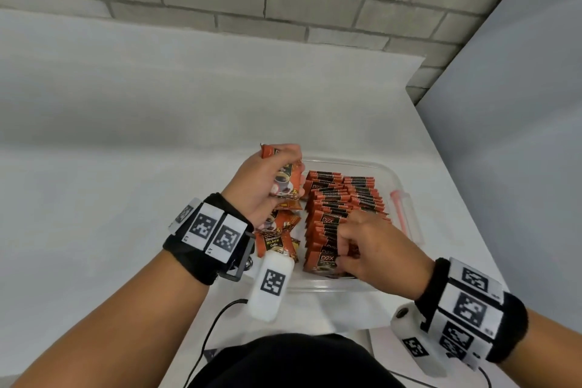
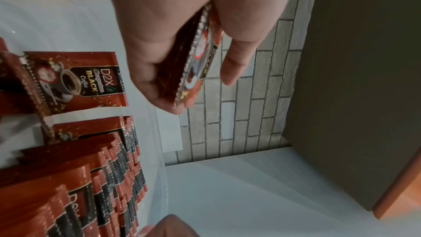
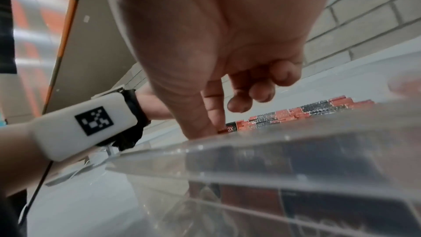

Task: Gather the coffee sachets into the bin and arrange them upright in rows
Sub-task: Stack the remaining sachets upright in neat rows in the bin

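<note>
- A small stack of coffee sachets (image 1: pixel 285 179) is clamped between thumb and fingers of the left hand (image 1: pixel 263 181), raised over the bin's far left corner.
- The right hand (image 1: pixel 367 246), fingers curled, is pressed onto the upright sachet rows (image 1: pixel 343 198) at the near end.
- Loose sachets (image 1: pixel 277 238) are lying at the left inside the clear plastic bin (image 1: pixel 395 179), which is set on a white table (image 1: pixel 126 198).

- A bare recording set-up rather than a lived-in room — plain white tabletop (image 1: pixel 126 198)
- Grey painted brick wall (image 1: pixel 283 3) behind
- Square-coded marker wristbands (image 1: pixel 208 230)
</note>
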The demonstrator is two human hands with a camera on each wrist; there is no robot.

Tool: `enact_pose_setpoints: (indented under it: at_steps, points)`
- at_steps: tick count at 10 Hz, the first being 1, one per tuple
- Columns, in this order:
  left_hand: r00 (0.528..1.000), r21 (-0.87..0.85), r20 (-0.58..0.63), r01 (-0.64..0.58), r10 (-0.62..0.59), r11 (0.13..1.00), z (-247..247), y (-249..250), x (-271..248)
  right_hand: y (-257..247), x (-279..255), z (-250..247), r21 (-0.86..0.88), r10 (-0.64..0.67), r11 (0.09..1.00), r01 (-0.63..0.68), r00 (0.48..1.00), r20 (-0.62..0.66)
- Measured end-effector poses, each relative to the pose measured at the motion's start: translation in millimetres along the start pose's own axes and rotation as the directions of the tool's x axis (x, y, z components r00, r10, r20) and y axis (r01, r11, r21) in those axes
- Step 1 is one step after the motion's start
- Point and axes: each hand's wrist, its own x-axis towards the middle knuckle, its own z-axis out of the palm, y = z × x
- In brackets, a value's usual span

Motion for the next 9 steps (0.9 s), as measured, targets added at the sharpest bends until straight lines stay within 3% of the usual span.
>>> enact_pose_setpoints:
  at_steps: [1, 4, 8, 9]
  points:
    - [1.0, 0.01, -0.004, -0.001, 0.001, 1.0, 1, 0, 0, -4, 1, 2, -0.143, 0.016, 0.99, -0.007, 0.998, 0.061]
    - [1.0, 0.017, 0.01, -0.004, 0.004, 1.0, 4, -1, -3, -12, 11, -2, -0.335, 0.056, 0.942, 0.01, 0.981, 0.187]
    - [0.999, -0.039, 0.017, 0.041, -0.041, 0.998, 4, -3, -3, 6, 9, -16, -0.063, 0.048, 0.997, -0.038, 0.985, 0.166]
    - [0.998, 0.036, 0.051, 0.034, -0.036, 0.999, 6, -4, -4, 10, 12, -30, 0.158, 0.079, 0.985, -0.072, 0.996, -0.038]
